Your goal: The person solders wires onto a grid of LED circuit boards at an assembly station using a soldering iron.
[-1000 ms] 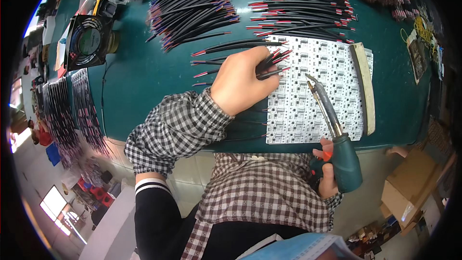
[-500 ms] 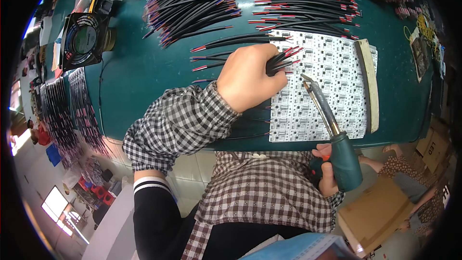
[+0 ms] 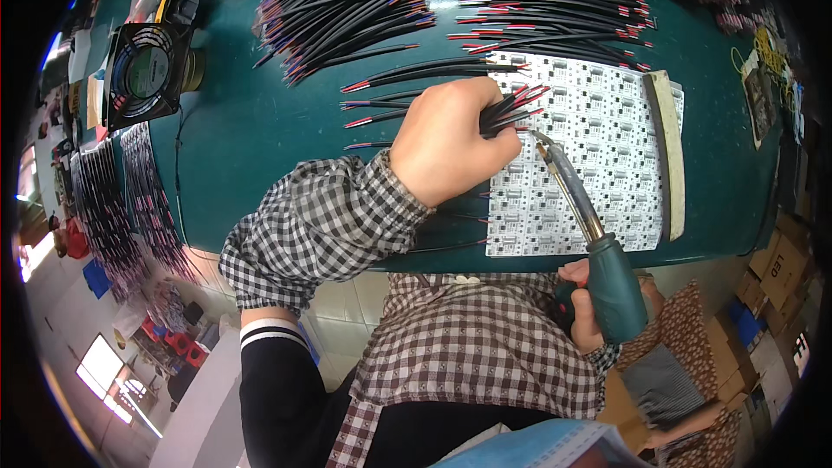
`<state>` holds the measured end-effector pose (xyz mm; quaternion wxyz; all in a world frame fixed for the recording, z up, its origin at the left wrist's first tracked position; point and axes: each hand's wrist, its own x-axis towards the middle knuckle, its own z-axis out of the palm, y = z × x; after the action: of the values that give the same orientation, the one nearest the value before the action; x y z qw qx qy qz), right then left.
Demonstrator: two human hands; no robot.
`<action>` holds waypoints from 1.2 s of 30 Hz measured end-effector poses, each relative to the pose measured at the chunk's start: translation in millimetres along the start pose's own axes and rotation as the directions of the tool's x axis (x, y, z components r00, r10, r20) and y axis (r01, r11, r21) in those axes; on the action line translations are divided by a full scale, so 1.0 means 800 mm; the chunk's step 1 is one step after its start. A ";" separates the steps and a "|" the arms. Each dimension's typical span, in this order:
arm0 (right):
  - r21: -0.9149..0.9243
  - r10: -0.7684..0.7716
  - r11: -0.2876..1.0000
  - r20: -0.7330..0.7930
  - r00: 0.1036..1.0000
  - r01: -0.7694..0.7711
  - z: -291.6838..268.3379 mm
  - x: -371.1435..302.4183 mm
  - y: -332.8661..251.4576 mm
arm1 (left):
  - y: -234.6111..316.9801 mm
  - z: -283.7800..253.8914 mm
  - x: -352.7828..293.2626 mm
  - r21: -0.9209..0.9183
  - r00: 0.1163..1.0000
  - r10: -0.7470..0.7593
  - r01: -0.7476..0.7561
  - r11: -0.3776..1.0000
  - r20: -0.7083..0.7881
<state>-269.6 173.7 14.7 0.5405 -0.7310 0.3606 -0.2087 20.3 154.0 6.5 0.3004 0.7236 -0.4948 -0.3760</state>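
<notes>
My left hand (image 3: 451, 143) is closed around a small bundle of black cables (image 3: 498, 117) whose stripped red and white ends point right. It rests over the left part of a white circuit board panel (image 3: 589, 182) printed with repeating rows. My right hand (image 3: 586, 316) grips a soldering iron (image 3: 617, 286) by its green handle, partly hiding the fingers. The iron's metal tip reaches up to the left, close to my left thumb and the cable ends; whether it touches them I cannot tell. More cables (image 3: 407, 69) lie along the panel's left edge, some passing beneath my left hand.
A pale bar (image 3: 664, 156) lies along the panel's right edge. Two piles of black cables, one left (image 3: 347, 9) and one right (image 3: 555, 4), fill the table's far side. A black fan (image 3: 147, 69) stands at left. At lower right is a person in patterned clothing (image 3: 680, 347).
The soldering iron has moved slightly up and left, its tip nearer my left thumb. My left hand stays almost in place with the cables. The person at lower right has shifted closer.
</notes>
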 end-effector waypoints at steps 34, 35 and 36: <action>0.078 0.159 0.986 -0.163 0.974 -0.148 0.008 -0.007 -0.008 | 0.000 0.003 -0.003 -0.015 0.998 -0.016 0.015 1.000 -0.053; 0.080 0.160 0.986 -0.146 0.976 -0.149 0.007 -0.007 -0.008 | 0.000 0.003 -0.003 -0.015 0.999 -0.017 0.016 1.000 -0.052; 0.082 0.160 0.985 -0.147 0.976 -0.149 0.008 -0.009 -0.004 | 0.001 0.003 -0.003 -0.015 0.999 -0.016 0.016 1.000 -0.051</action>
<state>-268.9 183.7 16.2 0.5512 -0.6631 0.4493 -0.2338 17.1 156.1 6.1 0.3151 0.7347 -0.4785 -0.3633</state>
